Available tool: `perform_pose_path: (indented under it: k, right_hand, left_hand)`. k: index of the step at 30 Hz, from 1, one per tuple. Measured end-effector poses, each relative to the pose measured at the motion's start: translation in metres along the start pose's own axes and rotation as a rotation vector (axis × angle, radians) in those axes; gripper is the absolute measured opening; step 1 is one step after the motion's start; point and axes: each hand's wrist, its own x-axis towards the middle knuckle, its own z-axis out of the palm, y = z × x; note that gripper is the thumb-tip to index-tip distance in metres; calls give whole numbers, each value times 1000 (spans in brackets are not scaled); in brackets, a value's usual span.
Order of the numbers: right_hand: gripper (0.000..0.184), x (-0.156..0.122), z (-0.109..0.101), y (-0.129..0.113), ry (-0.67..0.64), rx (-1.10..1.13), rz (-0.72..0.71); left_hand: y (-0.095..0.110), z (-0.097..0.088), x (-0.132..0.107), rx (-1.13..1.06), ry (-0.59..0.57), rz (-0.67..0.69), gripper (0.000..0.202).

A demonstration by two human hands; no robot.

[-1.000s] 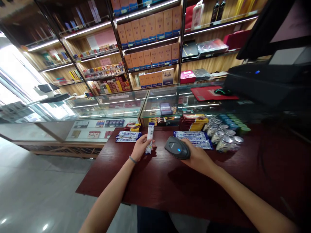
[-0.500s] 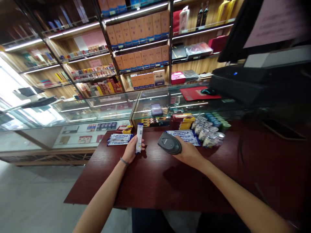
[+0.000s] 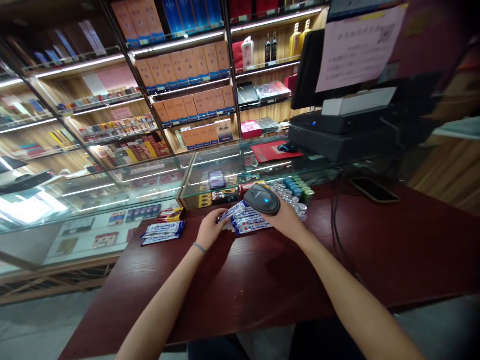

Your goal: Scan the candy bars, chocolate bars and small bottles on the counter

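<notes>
My left hand (image 3: pixel 210 229) is closed on one end of a blue-and-white wrapped snack bar (image 3: pixel 233 211), which slants over the near left corner of a pile of similar bars (image 3: pixel 250 223). In my right hand (image 3: pixel 288 220) is a dark barcode scanner (image 3: pixel 261 199), a blue light glowing on its top. The scanner is held above the far part of that pile and hides some of it. A smaller stack of the same bars (image 3: pixel 162 232) lies to the left on the dark red table (image 3: pixel 225 280).
Several cans (image 3: pixel 296 196) stand right of the bars, partly behind my right hand. Red-and-yellow packs (image 3: pixel 170 214) lie behind the left stack. A phone (image 3: pixel 375 190) and a black cable (image 3: pixel 337 235) are on the right. A glass display case (image 3: pixel 150 175) borders the table's far side.
My left hand has carried the bar rightward to the right pile, turning it from upright to slanted. The scanner's blue light is now showing. The view has swung to the right.
</notes>
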Motion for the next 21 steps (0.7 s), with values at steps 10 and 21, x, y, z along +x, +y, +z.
perform_pose_path:
  k: [10, 21]
  right_hand:
    - [45, 7, -32, 8, 157, 8, 52]
    - [46, 6, -33, 10, 159, 31, 69]
  left_hand:
    - [29, 83, 28, 251, -118, 227, 26]
    - [29, 94, 29, 228, -88, 296, 27]
